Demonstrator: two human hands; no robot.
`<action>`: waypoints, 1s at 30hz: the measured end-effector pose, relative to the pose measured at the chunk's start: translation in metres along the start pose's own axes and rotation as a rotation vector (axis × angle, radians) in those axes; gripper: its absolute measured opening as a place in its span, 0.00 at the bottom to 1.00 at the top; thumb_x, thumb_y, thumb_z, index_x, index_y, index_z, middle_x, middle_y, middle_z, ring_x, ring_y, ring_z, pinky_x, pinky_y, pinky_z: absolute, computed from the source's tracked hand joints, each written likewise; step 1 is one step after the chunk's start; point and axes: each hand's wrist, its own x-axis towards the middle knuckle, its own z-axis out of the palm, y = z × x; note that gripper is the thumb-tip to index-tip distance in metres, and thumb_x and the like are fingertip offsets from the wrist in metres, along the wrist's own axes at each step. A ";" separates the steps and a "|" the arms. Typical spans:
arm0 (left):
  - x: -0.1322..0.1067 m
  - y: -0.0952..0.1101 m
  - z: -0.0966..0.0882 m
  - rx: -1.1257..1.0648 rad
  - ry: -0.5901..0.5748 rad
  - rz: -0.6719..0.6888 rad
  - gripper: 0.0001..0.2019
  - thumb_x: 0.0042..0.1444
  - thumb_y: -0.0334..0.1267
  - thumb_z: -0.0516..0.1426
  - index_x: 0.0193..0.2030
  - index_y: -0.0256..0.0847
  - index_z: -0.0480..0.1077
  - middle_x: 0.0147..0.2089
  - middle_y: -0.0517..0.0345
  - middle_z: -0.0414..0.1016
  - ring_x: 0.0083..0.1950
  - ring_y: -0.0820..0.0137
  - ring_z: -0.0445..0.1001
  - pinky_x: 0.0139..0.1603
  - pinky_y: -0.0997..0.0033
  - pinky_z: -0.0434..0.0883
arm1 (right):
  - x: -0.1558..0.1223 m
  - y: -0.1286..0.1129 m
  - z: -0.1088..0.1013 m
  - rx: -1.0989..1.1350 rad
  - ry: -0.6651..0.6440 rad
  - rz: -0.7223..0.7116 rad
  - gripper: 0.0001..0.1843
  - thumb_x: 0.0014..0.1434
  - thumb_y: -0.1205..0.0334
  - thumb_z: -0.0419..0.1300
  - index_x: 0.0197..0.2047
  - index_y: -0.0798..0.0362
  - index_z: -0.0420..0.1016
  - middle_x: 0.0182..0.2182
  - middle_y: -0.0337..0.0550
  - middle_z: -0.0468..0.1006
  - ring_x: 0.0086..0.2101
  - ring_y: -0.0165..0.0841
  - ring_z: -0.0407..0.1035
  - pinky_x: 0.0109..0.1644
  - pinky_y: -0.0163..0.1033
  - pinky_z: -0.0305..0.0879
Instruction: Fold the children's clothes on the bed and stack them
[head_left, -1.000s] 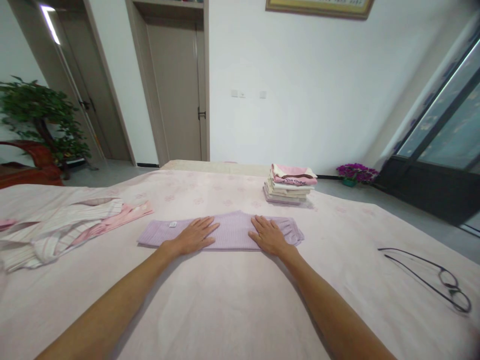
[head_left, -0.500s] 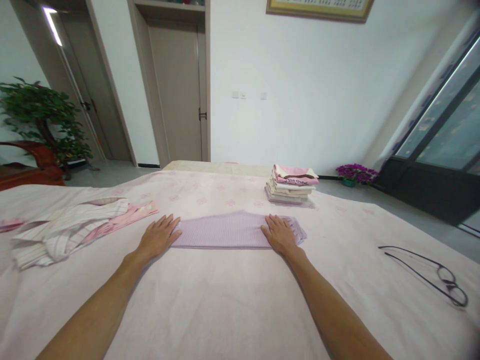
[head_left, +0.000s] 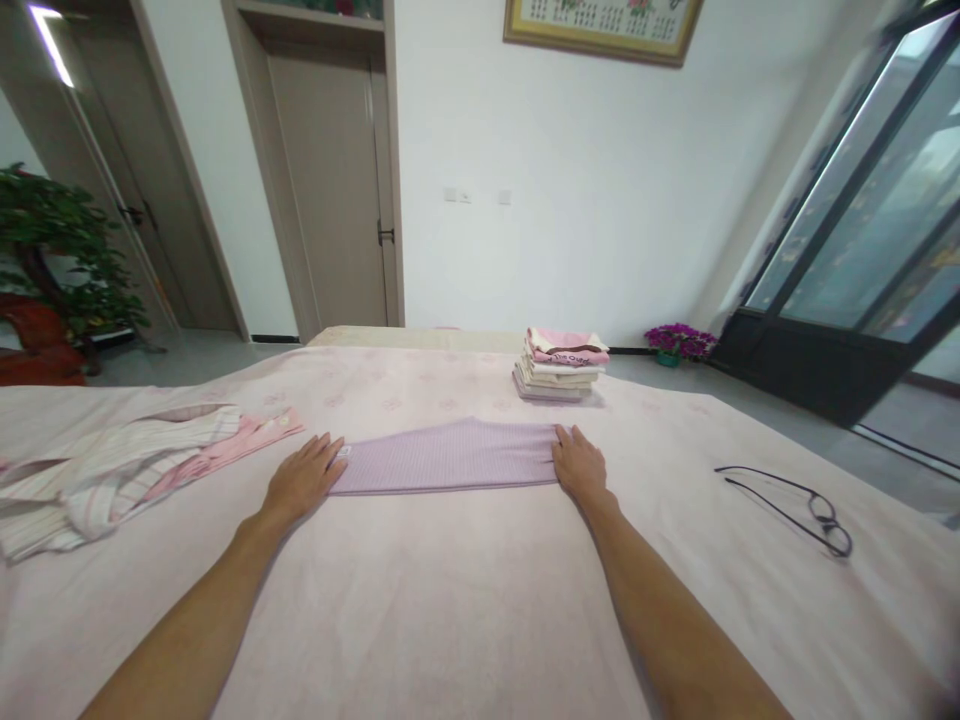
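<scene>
Lilac ribbed pants [head_left: 450, 458], folded into a long flat strip, lie crosswise on the pink bed sheet [head_left: 450, 590]. At their left end, where a small white label shows, my left hand [head_left: 306, 476] rests flat with its fingers stretched out. My right hand [head_left: 581, 464] is at the other end, its fingers curled at the fabric's edge; the frilled hem there is out of sight. Beyond them stands a neat stack of folded clothes [head_left: 561, 368], a pink piece with lettering on top.
To the left lies a loose heap of striped and pink clothes [head_left: 150, 465]. Black-framed glasses [head_left: 802, 510] lie unfolded on the right of the sheet. Behind the bed are a door [head_left: 330, 200], a pot of purple flowers [head_left: 679, 343] and a glass door [head_left: 862, 220].
My right hand has gone from lying flat on the pants to curled fingers at their right end; the frilled hem no longer shows. My left hand stays at its end. The view has turned slightly right.
</scene>
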 end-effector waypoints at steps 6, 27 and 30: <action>-0.011 -0.005 -0.022 -0.300 0.241 -0.422 0.27 0.67 0.46 0.39 0.65 0.39 0.65 0.66 0.48 0.67 0.65 0.59 0.67 0.64 0.60 0.63 | 0.004 -0.001 -0.003 0.074 0.021 0.018 0.30 0.71 0.54 0.38 0.72 0.54 0.50 0.63 0.57 0.65 0.58 0.42 0.65 0.61 0.46 0.56; -0.023 -0.011 -0.048 -0.099 -0.097 -0.560 0.31 0.62 0.59 0.38 0.44 0.42 0.75 0.45 0.38 0.79 0.48 0.47 0.77 0.45 0.52 0.69 | 0.005 -0.004 0.000 0.085 0.085 0.056 0.31 0.70 0.53 0.38 0.69 0.62 0.55 0.52 0.63 0.74 0.51 0.47 0.70 0.55 0.48 0.61; -0.023 -0.008 -0.050 -0.064 -0.138 -0.513 0.31 0.61 0.61 0.38 0.42 0.41 0.73 0.47 0.38 0.79 0.49 0.48 0.76 0.45 0.52 0.69 | 0.009 0.002 0.000 0.163 0.073 0.106 0.31 0.70 0.53 0.37 0.68 0.63 0.55 0.55 0.64 0.73 0.54 0.47 0.69 0.56 0.48 0.61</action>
